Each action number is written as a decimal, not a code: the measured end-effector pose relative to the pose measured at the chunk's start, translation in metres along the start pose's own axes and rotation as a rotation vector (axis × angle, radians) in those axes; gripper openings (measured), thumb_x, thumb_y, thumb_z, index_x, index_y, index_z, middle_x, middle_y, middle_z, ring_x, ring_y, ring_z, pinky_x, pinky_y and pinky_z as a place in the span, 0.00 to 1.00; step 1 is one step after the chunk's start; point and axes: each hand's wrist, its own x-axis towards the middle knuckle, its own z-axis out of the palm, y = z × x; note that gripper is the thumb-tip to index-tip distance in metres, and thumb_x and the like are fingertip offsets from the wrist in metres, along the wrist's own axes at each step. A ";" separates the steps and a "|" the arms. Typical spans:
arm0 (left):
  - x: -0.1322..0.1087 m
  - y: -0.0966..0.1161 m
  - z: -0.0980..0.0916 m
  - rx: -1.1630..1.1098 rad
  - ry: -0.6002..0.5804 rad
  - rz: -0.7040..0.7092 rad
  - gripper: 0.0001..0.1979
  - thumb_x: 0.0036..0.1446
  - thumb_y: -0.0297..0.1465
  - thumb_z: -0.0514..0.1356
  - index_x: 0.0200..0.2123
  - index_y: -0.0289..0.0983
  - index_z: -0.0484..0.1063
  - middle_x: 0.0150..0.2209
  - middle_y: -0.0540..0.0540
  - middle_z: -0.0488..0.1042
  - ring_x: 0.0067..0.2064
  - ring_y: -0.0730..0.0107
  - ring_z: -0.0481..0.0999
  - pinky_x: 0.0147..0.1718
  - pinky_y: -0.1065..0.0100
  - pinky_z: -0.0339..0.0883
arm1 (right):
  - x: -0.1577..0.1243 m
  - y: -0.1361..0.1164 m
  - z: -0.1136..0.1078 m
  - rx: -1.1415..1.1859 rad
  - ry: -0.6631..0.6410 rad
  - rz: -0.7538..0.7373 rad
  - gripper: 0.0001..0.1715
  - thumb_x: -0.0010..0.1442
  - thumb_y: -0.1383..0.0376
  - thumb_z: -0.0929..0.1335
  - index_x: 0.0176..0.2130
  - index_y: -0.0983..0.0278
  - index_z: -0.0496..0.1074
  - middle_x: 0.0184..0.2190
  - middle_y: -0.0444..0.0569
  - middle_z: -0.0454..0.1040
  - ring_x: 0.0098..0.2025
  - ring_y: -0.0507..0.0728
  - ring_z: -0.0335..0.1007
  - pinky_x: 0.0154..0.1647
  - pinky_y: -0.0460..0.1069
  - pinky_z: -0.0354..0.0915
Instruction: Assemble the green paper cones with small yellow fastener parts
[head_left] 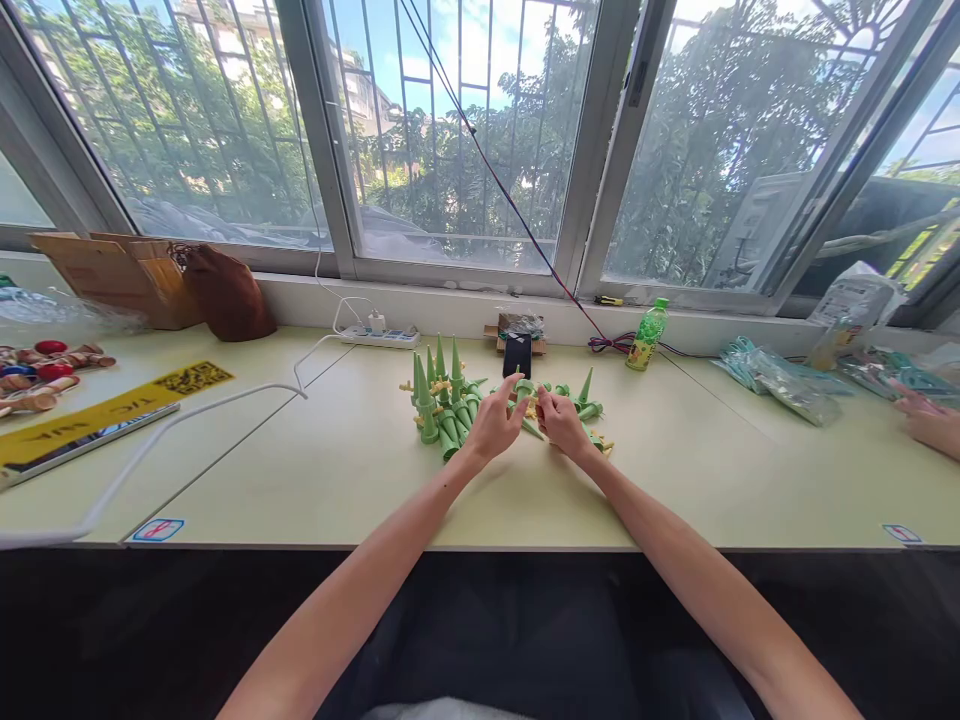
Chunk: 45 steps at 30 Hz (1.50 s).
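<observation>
My left hand [495, 420] and my right hand [561, 420] meet over the middle of the pale green table [360, 480]. Both pinch a small green cone piece [525, 388] between their fingertips, with a bit of yellow showing between them. A cluster of green cone-shaped plastic parts [444, 405] stands and lies just left of my left hand. More green cones [586, 400] lie right of my right hand. A black phone [517, 354] leans upright behind them.
A white power strip [379, 336] and a white cable [225, 400] lie to the left, with a yellow-labelled flat box [97, 415]. A green bottle [646, 335] stands at the sill. Bagged teal items [772, 375] lie right, near another person's hand [930, 420].
</observation>
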 end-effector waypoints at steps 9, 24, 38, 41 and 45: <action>0.002 0.001 0.001 -0.041 -0.053 -0.002 0.16 0.59 0.31 0.56 0.51 0.38 0.69 0.32 0.48 0.77 0.20 0.77 0.69 0.26 0.72 0.67 | 0.000 -0.002 -0.003 0.206 0.032 0.155 0.36 0.63 0.38 0.55 0.16 0.58 0.53 0.12 0.44 0.55 0.15 0.52 0.53 0.19 0.51 0.54; 0.003 -0.004 0.001 -0.231 -0.112 -0.142 0.10 0.57 0.33 0.59 0.43 0.37 0.70 0.32 0.47 0.77 0.19 0.75 0.72 0.18 0.73 0.65 | -0.004 -0.016 -0.007 0.074 0.037 0.081 0.40 0.62 0.36 0.55 0.13 0.59 0.53 0.10 0.45 0.56 0.16 0.52 0.53 0.22 0.50 0.54; 0.005 -0.007 0.003 -0.429 -0.149 -0.264 0.14 0.55 0.35 0.63 0.42 0.34 0.69 0.26 0.48 0.72 0.19 0.72 0.72 0.12 0.72 0.64 | -0.006 -0.018 -0.008 -0.035 0.045 -0.019 0.39 0.63 0.38 0.54 0.14 0.61 0.51 0.12 0.42 0.53 0.18 0.49 0.48 0.22 0.49 0.49; 0.004 -0.008 0.004 -0.356 -0.135 -0.246 0.12 0.56 0.35 0.61 0.40 0.35 0.70 0.26 0.49 0.72 0.19 0.72 0.72 0.14 0.72 0.63 | -0.006 -0.016 -0.007 -0.103 0.134 -0.094 0.37 0.65 0.41 0.55 0.16 0.61 0.49 0.13 0.41 0.50 0.19 0.49 0.45 0.23 0.48 0.47; 0.002 -0.011 0.006 -0.130 -0.059 -0.113 0.06 0.58 0.33 0.58 0.36 0.36 0.70 0.25 0.50 0.74 0.21 0.74 0.70 0.24 0.70 0.65 | -0.008 -0.014 -0.004 -0.259 0.291 -0.126 0.33 0.66 0.46 0.58 0.18 0.61 0.51 0.14 0.40 0.51 0.19 0.49 0.43 0.24 0.48 0.47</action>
